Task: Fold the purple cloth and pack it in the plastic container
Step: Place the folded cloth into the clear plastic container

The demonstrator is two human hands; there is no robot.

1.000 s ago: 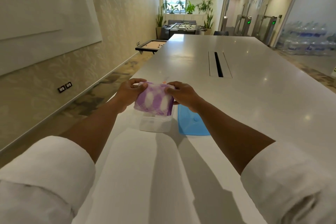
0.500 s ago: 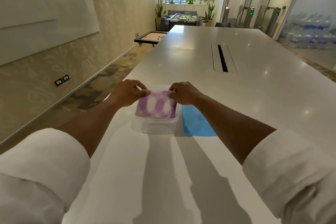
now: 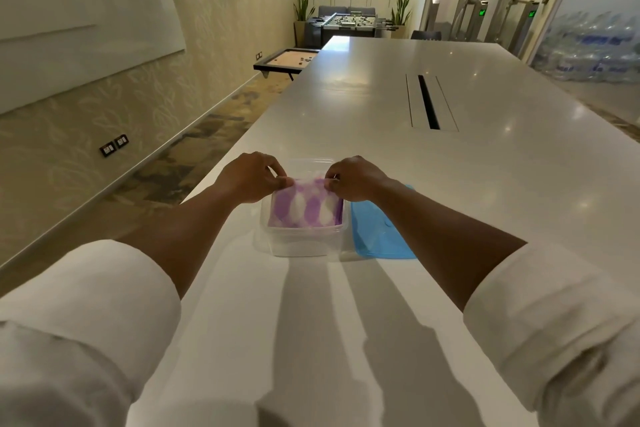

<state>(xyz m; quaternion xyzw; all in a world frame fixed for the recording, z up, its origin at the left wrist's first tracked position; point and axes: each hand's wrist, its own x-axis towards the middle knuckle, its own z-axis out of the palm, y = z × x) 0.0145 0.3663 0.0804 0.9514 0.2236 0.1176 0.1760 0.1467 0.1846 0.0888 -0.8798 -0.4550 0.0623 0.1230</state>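
The folded purple-and-white cloth (image 3: 306,206) lies tilted inside the clear plastic container (image 3: 304,243), its near edge low in the box and its far edge raised. My left hand (image 3: 251,177) pinches the cloth's far left corner. My right hand (image 3: 353,177) pinches the far right corner. Both hands hover over the container's far rim. The container stands on the white table (image 3: 450,156) near its left edge.
A blue lid (image 3: 375,236) lies flat on the table, touching the container's right side. A long cable slot (image 3: 429,102) runs down the table's middle farther away. The table's left edge drops to the floor just left of my left hand.
Both hands have lowered the folded cloth from above the container down into it. The cloth now sits inside the walls, still held at its far corners.
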